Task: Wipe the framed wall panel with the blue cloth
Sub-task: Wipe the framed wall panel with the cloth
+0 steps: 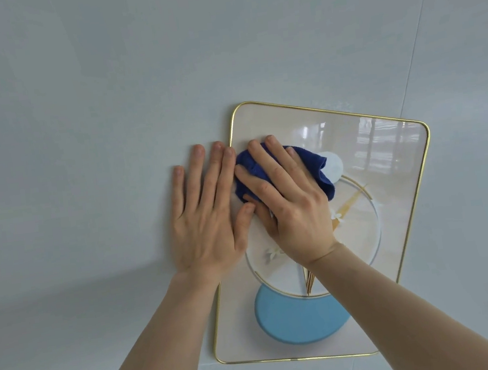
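The framed wall panel hangs on a pale wall, tilted in view, with a thin gold frame, glossy cream surface, circle designs and a light blue disc low down. My right hand presses the bunched dark blue cloth flat against the panel's upper left area, fingers spread over it. My left hand lies flat on the wall just beside the panel's left edge, fingers apart, its thumb reaching over the frame onto the panel near the cloth.
The pale grey-blue wall fills the view around the panel. A faint seam line runs diagonally at the upper right. The panel's glass reflects a window at its upper right.
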`<state>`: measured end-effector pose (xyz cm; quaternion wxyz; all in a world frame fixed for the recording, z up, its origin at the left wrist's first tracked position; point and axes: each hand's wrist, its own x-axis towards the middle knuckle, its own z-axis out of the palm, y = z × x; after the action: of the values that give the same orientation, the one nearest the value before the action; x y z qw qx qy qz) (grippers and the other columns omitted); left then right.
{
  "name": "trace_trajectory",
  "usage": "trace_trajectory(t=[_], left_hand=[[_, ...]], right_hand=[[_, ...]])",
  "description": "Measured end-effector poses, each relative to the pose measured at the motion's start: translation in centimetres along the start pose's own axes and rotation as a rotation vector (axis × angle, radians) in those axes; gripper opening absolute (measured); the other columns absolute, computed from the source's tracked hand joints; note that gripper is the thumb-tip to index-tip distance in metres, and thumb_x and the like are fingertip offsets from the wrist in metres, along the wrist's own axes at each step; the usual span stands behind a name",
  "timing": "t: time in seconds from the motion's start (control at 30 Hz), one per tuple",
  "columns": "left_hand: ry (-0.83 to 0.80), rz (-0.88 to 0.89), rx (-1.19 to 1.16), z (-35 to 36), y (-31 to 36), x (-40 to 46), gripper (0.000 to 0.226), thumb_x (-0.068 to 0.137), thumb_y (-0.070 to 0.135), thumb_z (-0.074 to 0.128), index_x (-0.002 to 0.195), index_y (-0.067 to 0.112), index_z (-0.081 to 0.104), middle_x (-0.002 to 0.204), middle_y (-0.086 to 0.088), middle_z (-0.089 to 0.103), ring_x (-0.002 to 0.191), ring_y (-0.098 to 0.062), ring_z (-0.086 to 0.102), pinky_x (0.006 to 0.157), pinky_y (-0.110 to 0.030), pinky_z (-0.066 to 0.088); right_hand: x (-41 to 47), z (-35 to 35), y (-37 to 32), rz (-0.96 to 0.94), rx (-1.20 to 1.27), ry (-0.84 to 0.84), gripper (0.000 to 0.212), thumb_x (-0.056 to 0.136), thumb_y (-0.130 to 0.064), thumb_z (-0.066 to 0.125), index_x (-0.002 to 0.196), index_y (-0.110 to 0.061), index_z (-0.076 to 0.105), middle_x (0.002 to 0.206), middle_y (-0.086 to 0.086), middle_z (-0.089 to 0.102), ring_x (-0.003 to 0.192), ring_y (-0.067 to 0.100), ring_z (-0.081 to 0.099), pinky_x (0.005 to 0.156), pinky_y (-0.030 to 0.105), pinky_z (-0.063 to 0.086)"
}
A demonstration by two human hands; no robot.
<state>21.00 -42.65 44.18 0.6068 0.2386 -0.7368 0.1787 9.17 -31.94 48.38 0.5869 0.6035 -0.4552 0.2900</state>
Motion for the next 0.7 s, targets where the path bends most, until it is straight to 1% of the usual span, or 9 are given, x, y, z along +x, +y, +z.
trace_trajectory(t=[0.17,0.43,0.7], left_hand=[[0.024,0.014,0.002,0.1,-0.1,0.0,0.069,0.107,0.053,0.013,0.167,0.019,0.01,0.176,-0.001,0.013,0.163,-0.023,0.005,0.132,-0.05,0.008],[0.041,0.02,0.02,0.4,-0.2,-0.1,0.07,0.107,0.056,0.017,0.167,0.02,0.012,0.176,-0.002,0.014,0.163,-0.024,0.007,0.132,-0.048,0.005],[0.047,0.021,0.025,0.4,-0.2,-0.1,0.072,0.106,0.058,0.017,0.167,0.019,0.013,0.175,-0.002,0.015,0.163,-0.025,0.007,0.132,-0.049,0.005]], right_hand=[[0.0,-0.3,0.8,-0.057,-0.009,-0.005,0.036,0.105,-0.019,0.067,0.14,-0.013,0.067,0.153,0.016,0.057,0.15,0.038,0.046,0.118,0.056,0.045],[-0.2,-0.4,1.0,-0.066,-0.011,-0.001,0.035,0.104,-0.019,0.068,0.139,-0.014,0.068,0.153,0.015,0.058,0.149,0.037,0.048,0.116,0.057,0.047],[-0.6,-0.6,1.3,-0.065,-0.024,0.004,0.031,0.105,-0.021,0.068,0.135,-0.014,0.071,0.151,0.015,0.06,0.147,0.038,0.05,0.116,0.058,0.047]])
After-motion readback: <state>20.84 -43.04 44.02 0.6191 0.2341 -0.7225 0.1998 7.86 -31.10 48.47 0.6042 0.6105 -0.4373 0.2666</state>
